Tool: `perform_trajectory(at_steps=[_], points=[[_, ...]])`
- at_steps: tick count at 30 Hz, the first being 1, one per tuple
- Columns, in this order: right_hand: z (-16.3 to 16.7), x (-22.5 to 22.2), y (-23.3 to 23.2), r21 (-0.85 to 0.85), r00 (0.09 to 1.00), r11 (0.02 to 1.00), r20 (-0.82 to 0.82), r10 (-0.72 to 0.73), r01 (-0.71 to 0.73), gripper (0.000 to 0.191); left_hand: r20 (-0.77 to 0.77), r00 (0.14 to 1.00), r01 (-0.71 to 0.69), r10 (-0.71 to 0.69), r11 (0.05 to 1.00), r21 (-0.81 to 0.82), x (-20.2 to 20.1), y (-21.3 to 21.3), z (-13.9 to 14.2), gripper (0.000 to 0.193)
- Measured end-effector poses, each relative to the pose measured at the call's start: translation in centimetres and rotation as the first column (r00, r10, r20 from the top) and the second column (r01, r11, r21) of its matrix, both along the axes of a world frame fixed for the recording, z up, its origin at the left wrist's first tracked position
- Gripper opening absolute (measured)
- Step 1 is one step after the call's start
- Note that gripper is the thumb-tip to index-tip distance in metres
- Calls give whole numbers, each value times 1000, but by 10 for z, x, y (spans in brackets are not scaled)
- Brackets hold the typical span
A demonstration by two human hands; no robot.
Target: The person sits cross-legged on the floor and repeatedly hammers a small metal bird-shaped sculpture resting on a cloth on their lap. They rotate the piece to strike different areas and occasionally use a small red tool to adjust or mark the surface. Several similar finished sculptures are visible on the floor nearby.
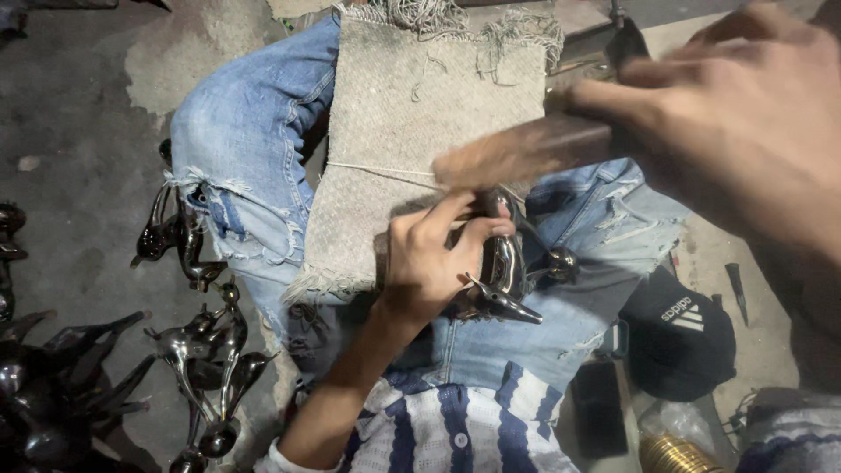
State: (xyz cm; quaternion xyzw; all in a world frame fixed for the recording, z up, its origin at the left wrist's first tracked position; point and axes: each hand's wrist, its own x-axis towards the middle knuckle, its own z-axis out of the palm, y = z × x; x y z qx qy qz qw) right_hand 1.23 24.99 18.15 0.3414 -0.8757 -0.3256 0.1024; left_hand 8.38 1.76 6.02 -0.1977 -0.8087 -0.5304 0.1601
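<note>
My left hand grips a shiny dark metal bird figurine, pressing it down on a woven burlap mat spread over my lap. The figurine's pointed beak sticks out to the right below my fingers. My right hand is raised close to the camera, closed around a brown wooden handle that is blurred and angled across the figurine. The tool's head is hidden behind the hand.
Several similar dark metal bird figurines lie on the concrete floor at left. A black cap sits at right, beside a small dark tool, a dark rectangular object and a coil of brass rings.
</note>
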Motion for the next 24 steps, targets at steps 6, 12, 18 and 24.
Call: perform_trajectory(at_steps=[6, 12, 18, 24], points=[[9, 2, -7, -357, 983, 927, 174, -54, 114, 70, 94, 991, 92, -94, 995, 35, -8, -1, 14, 13], [14, 11, 7, -797, 929, 546, 360, 83, 260, 73, 132, 972, 180, -194, 977, 113, -13, -1, 13, 19], [-2, -1, 26, -603, 958, 786, 282, 49, 137, 52, 91, 982, 161, -168, 984, 78, -17, 5, 13, 26], [-14, -4, 38, -592, 924, 768, 382, -2, 246, 45, 213, 960, 171, -180, 984, 58, -21, 8, 15, 27]])
